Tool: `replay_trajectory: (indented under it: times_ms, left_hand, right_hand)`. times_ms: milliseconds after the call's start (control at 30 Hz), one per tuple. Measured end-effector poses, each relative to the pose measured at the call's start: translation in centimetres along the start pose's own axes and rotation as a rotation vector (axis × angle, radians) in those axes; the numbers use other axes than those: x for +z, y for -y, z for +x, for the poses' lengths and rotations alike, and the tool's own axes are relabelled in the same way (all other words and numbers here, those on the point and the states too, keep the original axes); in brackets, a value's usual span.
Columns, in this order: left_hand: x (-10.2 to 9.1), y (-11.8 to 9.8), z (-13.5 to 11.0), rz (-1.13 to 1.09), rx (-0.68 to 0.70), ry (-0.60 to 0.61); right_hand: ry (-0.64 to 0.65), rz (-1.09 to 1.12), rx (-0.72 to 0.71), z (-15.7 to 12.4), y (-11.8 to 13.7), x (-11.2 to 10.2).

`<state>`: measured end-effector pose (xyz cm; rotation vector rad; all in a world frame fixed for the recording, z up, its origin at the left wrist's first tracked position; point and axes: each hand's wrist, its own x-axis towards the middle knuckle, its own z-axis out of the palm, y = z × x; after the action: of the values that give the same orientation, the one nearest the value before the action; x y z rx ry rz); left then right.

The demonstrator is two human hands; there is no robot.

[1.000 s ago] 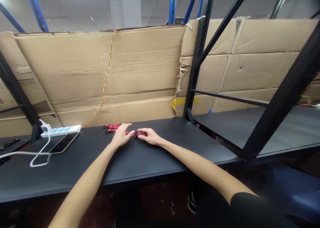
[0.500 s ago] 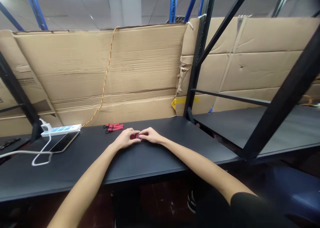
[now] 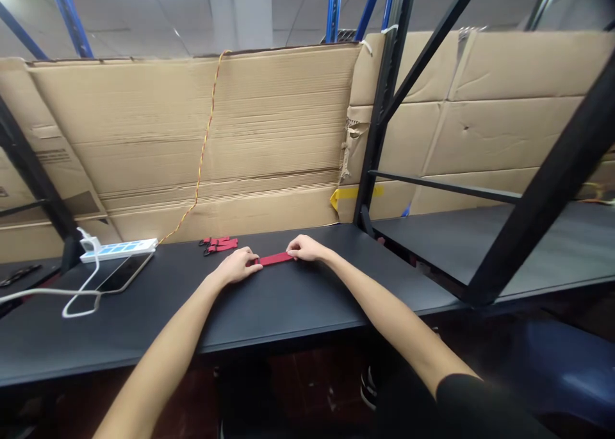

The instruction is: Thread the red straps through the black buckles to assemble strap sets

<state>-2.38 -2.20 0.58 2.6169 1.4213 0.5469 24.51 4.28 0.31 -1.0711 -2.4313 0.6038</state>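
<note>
A flat red strap [image 3: 275, 259] stretches between my two hands, just over the black tabletop. My left hand [image 3: 236, 266] pinches its left end, where a small dark piece shows by the fingertips. At the other end, the thumb and fingers of my right hand [image 3: 306, 248] are closed on the strap. Behind my left hand lies a small group of red straps [image 3: 221, 244] with black clips. How the held strap's ends are finished is hidden by my fingers.
A white power strip [image 3: 120, 250] with a plugged-in white cable [image 3: 79, 295] sits at the left, beside a dark flat tablet-like device [image 3: 125, 273]. Cardboard panels [image 3: 269, 125] line the back. A black rack post [image 3: 375, 131] rises at the right; a twisted yellow-red cord [image 3: 204, 147] hangs behind.
My right hand has moved right, away from my left hand. The red strap, bunched between my fingers before, is now drawn out straight. My left hand has barely moved.
</note>
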Motion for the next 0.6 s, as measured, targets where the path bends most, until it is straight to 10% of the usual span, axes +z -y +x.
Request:
replay_trajectory:
  times_ms: [333,600]
  left_hand:
    - [0.7,2.4,0.3,-0.103,-0.105,-0.186]
    - [0.9,2.3,0.6,-0.148,-0.082,-0.210]
  right_hand:
    - [-0.218,-0.459,0.357,-2.4,-4.8,-3.3]
    - [-0.132,-0.448,-0.030,-0.9,0.1,0.7]
